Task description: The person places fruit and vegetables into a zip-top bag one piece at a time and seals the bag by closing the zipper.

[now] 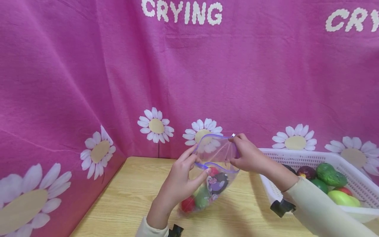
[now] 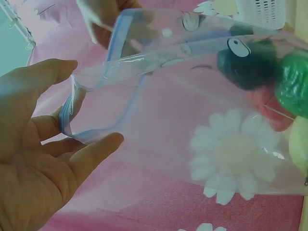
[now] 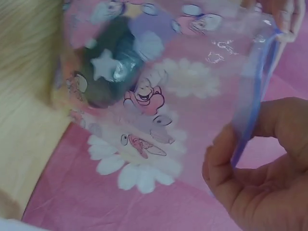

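Left hand (image 1: pixel 180 179) and right hand (image 1: pixel 248 156) each pinched the clear bag (image 1: pixel 211 177) at its blue-edged mouth above the bare wooden tabletop (image 1: pixel 130 194).

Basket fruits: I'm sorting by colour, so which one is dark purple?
The purple fruit toward the basket's far left. The others showing are green, lime or red.

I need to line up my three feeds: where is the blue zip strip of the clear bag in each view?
Head: zip strip at centre, bag mouth held open between left hand and right hand.
Left wrist: strip upper left, looping down to the fingers.
Right wrist: strip at right edge, above the fingers.
Shared landmark: dark green fruit inside the bag.
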The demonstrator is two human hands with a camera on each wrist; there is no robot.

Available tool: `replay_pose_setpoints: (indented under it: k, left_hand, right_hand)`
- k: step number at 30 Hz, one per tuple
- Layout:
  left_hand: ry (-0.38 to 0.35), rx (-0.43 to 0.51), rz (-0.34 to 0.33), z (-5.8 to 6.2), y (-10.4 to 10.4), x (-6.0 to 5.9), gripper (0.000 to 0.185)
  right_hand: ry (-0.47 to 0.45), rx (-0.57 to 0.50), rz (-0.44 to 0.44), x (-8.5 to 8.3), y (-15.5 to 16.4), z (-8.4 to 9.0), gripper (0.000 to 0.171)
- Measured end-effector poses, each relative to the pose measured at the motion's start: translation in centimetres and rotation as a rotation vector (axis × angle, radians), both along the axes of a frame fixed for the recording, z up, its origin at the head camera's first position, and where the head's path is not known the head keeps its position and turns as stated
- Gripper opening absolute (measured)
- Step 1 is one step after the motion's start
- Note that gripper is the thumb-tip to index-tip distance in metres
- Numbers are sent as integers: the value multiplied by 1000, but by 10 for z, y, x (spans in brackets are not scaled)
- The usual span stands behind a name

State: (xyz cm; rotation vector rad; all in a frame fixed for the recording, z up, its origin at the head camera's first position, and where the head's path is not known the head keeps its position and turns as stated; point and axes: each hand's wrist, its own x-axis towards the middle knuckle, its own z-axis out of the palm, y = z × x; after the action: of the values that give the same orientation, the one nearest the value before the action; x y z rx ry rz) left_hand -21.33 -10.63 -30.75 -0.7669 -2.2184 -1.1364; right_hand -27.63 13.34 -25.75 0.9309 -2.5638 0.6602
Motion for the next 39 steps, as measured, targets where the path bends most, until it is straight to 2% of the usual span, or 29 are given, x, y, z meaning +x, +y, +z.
replay_pose_setpoints:
  k: [8, 15, 19, 26, 32, 35, 39]
  left_hand:
    - [-75, 67, -27, 6, -3, 6, 18]
    - [-202, 140, -70, 9, -3, 9, 19]
    - [-256, 151, -64, 9, -4, 10, 20]
    - [-347, 85, -54, 4, -6, 6, 25]
    - [-328, 40, 57, 0, -12, 2, 26]
    - [-365, -12, 86, -1, -15, 2, 29]
    - [-417, -56, 81, -2, -17, 2, 32]
  right_hand:
    - [5, 9, -23, 1, -9, 23, 55]
    - [-39, 5, -22, 2, -6, 35, 44]
    - [-49, -22, -27, 1, -7, 40, 38]
    - [-40, 1, 9, -6, -21, 29, 32]
    - [-102, 47, 24, -3, -23, 20, 21]
    - [-97, 110, 55, 0, -22, 14, 25]
    - [-67, 136, 60, 3, -20, 9, 30]
